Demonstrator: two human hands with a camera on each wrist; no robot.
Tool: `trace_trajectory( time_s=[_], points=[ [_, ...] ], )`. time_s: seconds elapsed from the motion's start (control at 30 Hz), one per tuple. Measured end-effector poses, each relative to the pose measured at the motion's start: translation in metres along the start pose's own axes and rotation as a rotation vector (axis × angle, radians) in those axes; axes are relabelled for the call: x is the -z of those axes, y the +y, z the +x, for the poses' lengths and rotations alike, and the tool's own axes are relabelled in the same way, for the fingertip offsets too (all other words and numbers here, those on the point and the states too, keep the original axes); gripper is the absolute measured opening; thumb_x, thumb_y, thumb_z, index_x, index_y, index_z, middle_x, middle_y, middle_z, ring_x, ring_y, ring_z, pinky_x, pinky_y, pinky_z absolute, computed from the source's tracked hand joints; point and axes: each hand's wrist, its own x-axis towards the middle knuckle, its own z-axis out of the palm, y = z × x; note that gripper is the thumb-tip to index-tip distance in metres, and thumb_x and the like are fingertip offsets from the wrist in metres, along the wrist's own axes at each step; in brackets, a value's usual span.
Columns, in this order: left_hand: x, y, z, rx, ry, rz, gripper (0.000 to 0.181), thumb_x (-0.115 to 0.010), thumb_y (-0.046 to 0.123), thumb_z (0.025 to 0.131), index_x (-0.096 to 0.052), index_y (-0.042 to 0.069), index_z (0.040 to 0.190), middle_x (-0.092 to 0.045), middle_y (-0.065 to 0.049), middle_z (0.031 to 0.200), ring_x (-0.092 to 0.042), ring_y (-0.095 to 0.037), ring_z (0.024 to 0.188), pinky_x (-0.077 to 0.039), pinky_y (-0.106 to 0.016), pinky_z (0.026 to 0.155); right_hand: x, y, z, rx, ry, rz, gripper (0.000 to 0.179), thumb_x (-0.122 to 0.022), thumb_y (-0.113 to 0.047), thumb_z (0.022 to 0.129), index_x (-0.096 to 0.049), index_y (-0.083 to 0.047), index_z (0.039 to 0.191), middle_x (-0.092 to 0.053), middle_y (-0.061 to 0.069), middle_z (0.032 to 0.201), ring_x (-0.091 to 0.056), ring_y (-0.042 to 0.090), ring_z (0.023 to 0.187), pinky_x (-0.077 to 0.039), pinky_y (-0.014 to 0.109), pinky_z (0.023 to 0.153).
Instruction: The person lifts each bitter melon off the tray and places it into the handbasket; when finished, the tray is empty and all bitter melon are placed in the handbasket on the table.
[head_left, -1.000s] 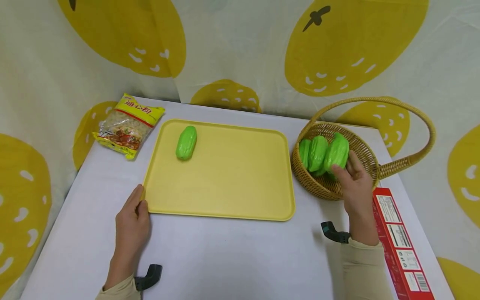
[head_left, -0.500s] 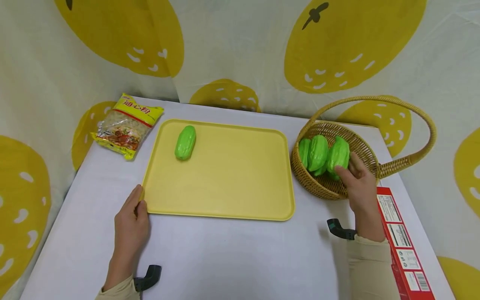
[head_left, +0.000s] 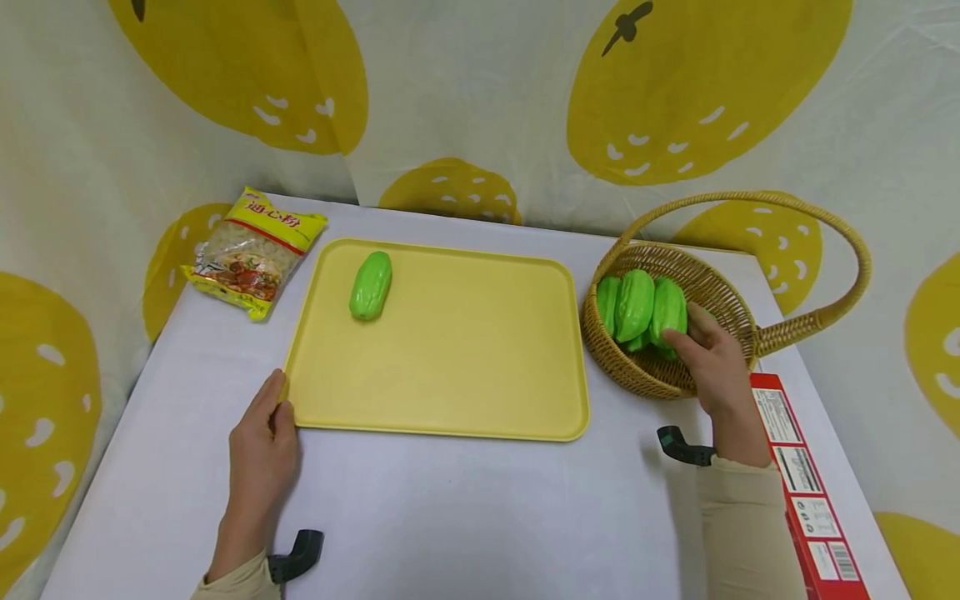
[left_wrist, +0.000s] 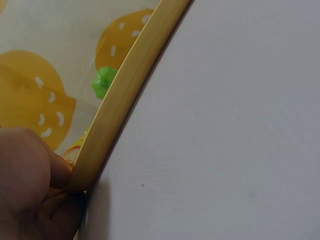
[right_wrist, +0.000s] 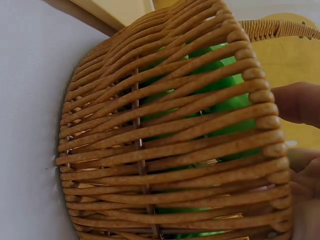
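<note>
In the head view, my right hand (head_left: 718, 367) reaches into a wicker basket (head_left: 636, 379). Its thumb and fingers hold a long green ribbed fruit (head_left: 669, 310), which leans beside similar green fruits (head_left: 634, 305) at the basket's left side. The right wrist view looks at the woven basket wall (right_wrist: 165, 155), with green showing through its gaps and a finger (right_wrist: 300, 102) beyond the rim. My left hand (head_left: 262, 446) grips the near-left corner of a yellow tray (head_left: 450, 367). One more green ribbed fruit (head_left: 371, 286) lies on the tray toward its far left.
A yellow bag of pasta (head_left: 255, 250) lies beyond the tray's left edge. The basket's tall handle (head_left: 855, 233) arches up on the right. Near my right forearm lies a long red box (head_left: 806, 492). A curtain with yellow fruit prints (head_left: 465, 75) hangs behind the white table (head_left: 465, 517).
The green fruit in my right hand has sunk lower, next to the other fruits in the basket. My right hand shifted right, then slightly back left. My left hand and the tray stayed put.
</note>
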Motion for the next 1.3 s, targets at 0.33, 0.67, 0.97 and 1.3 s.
trace_trajectory(
  time_s=[0.33,0.67,0.97,1.3],
  points=[
    [0.0,0.002,0.0,0.016,-0.02,-0.008,0.05,-0.044,0.005,0.107,-0.037,0.005,0.157,-0.039,-0.014,0.163,-0.036,-0.031,0.153,-0.035,-0.053,0.122,-0.001,0.0,0.008,-0.039,-0.028,-0.073,0.08,-0.058,-0.028,0.104,-0.009,-0.011,0.164,-0.012,0.016,0.17,-0.022,0.024,0.157,-0.026,0.031,0.128],
    [0.0,0.002,0.001,0.026,-0.019,-0.004,0.05,-0.044,0.006,0.107,-0.037,0.006,0.157,-0.039,-0.013,0.163,-0.036,-0.031,0.153,-0.035,-0.054,0.122,-0.002,0.0,0.008,-0.024,-0.01,-0.051,0.081,-0.058,-0.024,0.105,-0.005,-0.01,0.164,-0.005,0.014,0.171,-0.013,0.027,0.159,-0.017,0.037,0.131],
    [0.0,0.001,0.0,0.012,-0.007,-0.003,0.049,-0.045,0.005,0.107,-0.038,0.004,0.156,-0.04,-0.015,0.162,-0.038,-0.032,0.152,-0.036,-0.053,0.121,-0.001,0.0,0.002,0.036,0.01,-0.035,0.073,-0.056,-0.019,0.105,-0.014,-0.012,0.164,-0.013,0.017,0.17,-0.021,0.021,0.156,-0.028,0.013,0.122],
    [0.0,0.0,0.0,0.008,-0.002,-0.001,0.05,-0.044,0.004,0.107,-0.038,0.004,0.156,-0.041,-0.015,0.162,-0.038,-0.032,0.151,-0.036,-0.052,0.12,-0.001,-0.011,-0.009,0.02,0.16,-0.157,0.069,-0.054,-0.026,0.105,-0.018,-0.019,0.163,-0.013,0.006,0.171,-0.014,0.027,0.159,-0.016,0.04,0.132]
  ],
)
